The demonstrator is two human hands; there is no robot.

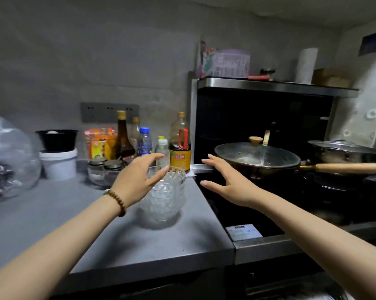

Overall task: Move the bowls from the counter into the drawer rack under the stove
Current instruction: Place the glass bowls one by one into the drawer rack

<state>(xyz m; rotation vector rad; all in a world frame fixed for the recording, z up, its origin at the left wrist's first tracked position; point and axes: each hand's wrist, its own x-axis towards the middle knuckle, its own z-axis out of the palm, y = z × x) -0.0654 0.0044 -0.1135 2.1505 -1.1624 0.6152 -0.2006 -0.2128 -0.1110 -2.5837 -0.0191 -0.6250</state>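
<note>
Both forearms enter from the lower edge and point toward the stack of glass bowls [167, 198]. It stands upright on the grey counter [96, 224], close to the right edge beside the stove [226, 213].

Left hand [137, 180]: fingers spread wide, holding nothing, at the stack's left flank. I cannot confirm contact with the glass.

Right hand [226, 185]: likewise spread and empty, clear of the stack, over the stove's near corner in front of the lidded wok [256, 156].

The stack lies between my palms, its axis vertical, the left hand nearer.

Assessment: a two-sided clasp is the step in hand, and the right hand must travel leftward to meet the glass. The drawer rack is not in view.
</note>
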